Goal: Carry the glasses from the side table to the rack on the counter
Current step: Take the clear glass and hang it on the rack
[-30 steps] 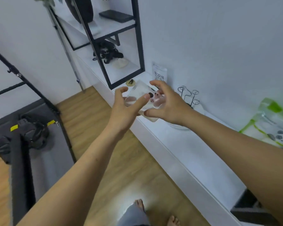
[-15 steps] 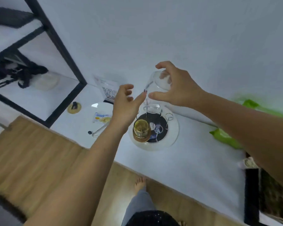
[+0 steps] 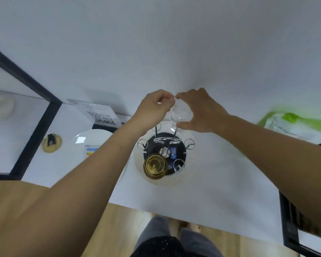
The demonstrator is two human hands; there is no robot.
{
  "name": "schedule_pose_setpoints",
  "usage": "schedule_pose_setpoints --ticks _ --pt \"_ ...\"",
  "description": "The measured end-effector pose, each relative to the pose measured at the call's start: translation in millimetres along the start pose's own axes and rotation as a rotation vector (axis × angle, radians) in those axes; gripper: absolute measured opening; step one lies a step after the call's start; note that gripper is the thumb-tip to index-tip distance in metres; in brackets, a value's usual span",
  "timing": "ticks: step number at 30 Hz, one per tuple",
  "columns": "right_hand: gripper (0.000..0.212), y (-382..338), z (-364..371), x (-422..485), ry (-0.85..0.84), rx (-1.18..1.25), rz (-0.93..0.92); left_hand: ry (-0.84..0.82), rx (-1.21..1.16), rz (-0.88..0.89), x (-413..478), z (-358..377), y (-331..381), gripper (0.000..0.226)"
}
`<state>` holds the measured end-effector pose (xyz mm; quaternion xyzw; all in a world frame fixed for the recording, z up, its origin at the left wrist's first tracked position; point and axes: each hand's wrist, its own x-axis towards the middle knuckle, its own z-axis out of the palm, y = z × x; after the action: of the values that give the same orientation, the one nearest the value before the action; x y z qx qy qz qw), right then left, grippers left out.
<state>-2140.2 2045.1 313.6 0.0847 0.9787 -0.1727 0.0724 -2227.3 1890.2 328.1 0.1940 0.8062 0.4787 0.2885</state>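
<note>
A clear glass (image 3: pixel 181 114) is held upside down over the back of the round wire rack (image 3: pixel 189 143) on the white counter (image 3: pixel 202 197). My right hand (image 3: pixel 202 110) grips the glass from the right, thumb below. My left hand (image 3: pixel 155 108) pinches its top left edge with curled fingers. The rack has chrome ring-tipped prongs on a black centre and a pale round base. An amber glass (image 3: pixel 155 166) sits upturned on the rack's front left prong.
A white plate (image 3: pixel 87 140) lies left of the rack, with a QR-code sign (image 3: pixel 100 115) behind it. A black-framed shelf unit (image 3: pixel 35 115) stands at the left. A green and white bag (image 3: pixel 295 125) lies at the right. The wall is close behind.
I have stepped up to the counter and the view now looks straight down on the rack. Both hands lowered the glass over the back prongs; my left hand closed onto it.
</note>
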Motion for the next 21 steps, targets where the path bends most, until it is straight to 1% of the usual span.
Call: schedule_pose_setpoints --ticks 3,6,8,13,17,21 --pt "0.085 6 17 8 -0.042 0.001 -0.002 -0.018 0.04 -0.019 14 7 -15 0.013" --pt "0.089 12 40 11 -0.083 0.049 0.042 -0.035 0.109 -0.027 24 11 -33 0.015" --pt "0.097 12 56 12 -0.096 0.089 0.075 -0.053 0.17 -0.023 26 15 -45 0.017" --pt "0.114 13 87 17 -0.047 0.167 0.163 -0.109 0.326 0.001 27 22 -72 0.028" --pt "0.115 14 104 19 -0.058 0.105 0.157 -0.125 0.369 0.013 30 23 -80 0.035" --pt "0.115 11 104 24 -0.043 0.032 0.141 -0.128 0.368 0.015 35 20 -85 0.037"
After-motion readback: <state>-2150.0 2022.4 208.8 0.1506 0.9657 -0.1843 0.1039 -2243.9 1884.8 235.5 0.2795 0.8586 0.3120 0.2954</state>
